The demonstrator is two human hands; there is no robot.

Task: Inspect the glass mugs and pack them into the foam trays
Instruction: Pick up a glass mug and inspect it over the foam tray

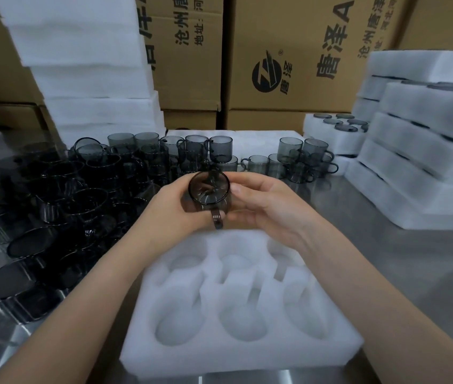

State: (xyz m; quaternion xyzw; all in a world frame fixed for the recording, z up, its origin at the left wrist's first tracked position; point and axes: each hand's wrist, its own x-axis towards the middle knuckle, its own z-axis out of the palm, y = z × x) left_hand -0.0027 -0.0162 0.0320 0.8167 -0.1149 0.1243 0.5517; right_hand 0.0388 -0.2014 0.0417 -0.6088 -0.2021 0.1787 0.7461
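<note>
Head cam, inspection step: left hand and right hand had fingers curled round one mug. Next, I reckon, it needed a handle-aligned drop into the foam tray at 6 o'clock.

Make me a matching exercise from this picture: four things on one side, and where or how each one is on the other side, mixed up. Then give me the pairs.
Things:
1. inspected mug
2. near foam tray
3. cardboard boxes
4. tray stack on the right

States:
A. brown, at the back
B. already holding mugs
C. gripped by the left hand and the right hand
D. white, every pocket empty

Pairs: 1-C, 2-D, 3-A, 4-B.
</note>
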